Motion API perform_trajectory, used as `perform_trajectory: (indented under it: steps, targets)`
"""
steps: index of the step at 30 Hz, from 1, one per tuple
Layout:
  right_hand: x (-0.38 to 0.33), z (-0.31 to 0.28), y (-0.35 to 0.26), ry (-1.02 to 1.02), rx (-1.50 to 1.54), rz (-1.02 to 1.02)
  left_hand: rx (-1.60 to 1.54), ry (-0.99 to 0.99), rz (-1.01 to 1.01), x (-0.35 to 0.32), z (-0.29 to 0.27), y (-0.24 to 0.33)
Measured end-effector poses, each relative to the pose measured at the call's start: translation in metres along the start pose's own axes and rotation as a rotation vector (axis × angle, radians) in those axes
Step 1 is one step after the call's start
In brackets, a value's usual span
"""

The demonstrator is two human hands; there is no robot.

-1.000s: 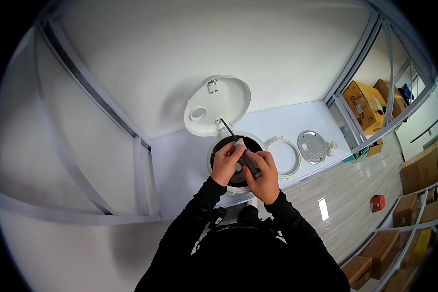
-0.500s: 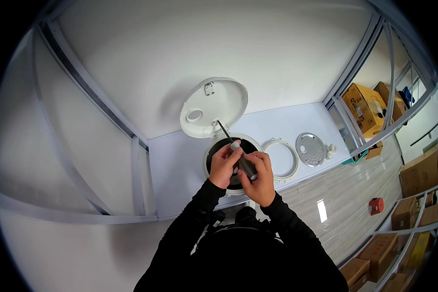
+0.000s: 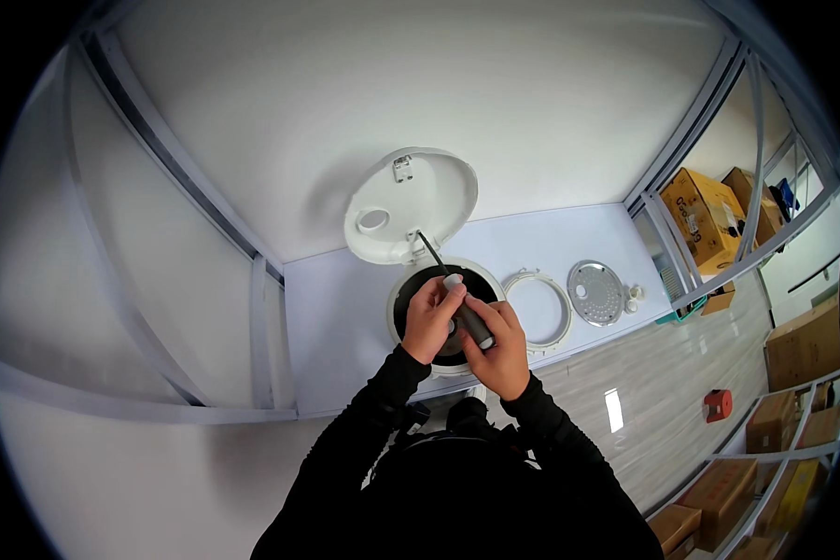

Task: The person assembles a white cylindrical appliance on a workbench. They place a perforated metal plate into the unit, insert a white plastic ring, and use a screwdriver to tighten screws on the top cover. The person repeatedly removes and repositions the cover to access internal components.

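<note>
A rice cooker (image 3: 391, 315) stands on the white table, its dark inside showing between and around my hands. Its white lid (image 3: 446, 191) is raised against the wall, underside facing me. Above the cooker I hold a screwdriver (image 3: 474, 324) with a grey-brown handle and white collar. The thin shaft slants up and left, its tip at a small fitting on the lid's lower edge. My left hand (image 3: 426, 320) pinches the screwdriver near the collar. My right hand (image 3: 503, 353) is closed around the handle's lower part.
Right of the cooker lie a white ring (image 3: 569, 315), a perforated metal disc (image 3: 599, 299) and small white parts (image 3: 635, 297). The table (image 3: 336, 336) meets the wall behind. Cardboard boxes (image 3: 723, 495) fill shelves at lower right; a red stool (image 3: 718, 405) stands on the floor.
The view has shifted slightly. The screwdriver's tip stays at the lid fitting, while my right hand's fingers have shifted on the handle, leaving more of it showing.
</note>
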State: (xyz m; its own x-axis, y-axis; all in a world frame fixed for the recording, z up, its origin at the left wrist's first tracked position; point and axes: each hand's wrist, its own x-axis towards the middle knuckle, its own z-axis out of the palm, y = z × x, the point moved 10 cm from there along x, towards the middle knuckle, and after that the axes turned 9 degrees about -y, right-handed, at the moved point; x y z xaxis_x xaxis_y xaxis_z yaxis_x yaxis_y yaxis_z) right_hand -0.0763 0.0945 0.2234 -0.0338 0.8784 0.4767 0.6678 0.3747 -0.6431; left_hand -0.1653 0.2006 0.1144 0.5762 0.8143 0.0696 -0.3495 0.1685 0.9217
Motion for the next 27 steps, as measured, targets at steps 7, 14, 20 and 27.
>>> perform_trajectory:
  steps: [7, 14, 20, 27]
  targets:
    - [-0.016, 0.021, 0.042, -0.094, 0.561, 0.543, -0.209, 0.017, -0.056, -0.005, 0.001, -0.007]
    - [-0.001, -0.003, 0.006, 0.071, 0.029, 0.035, -0.099, 0.027, -0.03, 0.001, -0.002, -0.003]
    - [-0.005, 0.001, 0.029, 0.066, 0.315, 0.1, -0.243, -0.011, -0.019, -0.001, 0.004, 0.0]
    - [-0.017, 0.03, 0.069, -0.041, 0.735, 0.433, -0.248, -0.001, -0.045, -0.002, 0.009, 0.004]
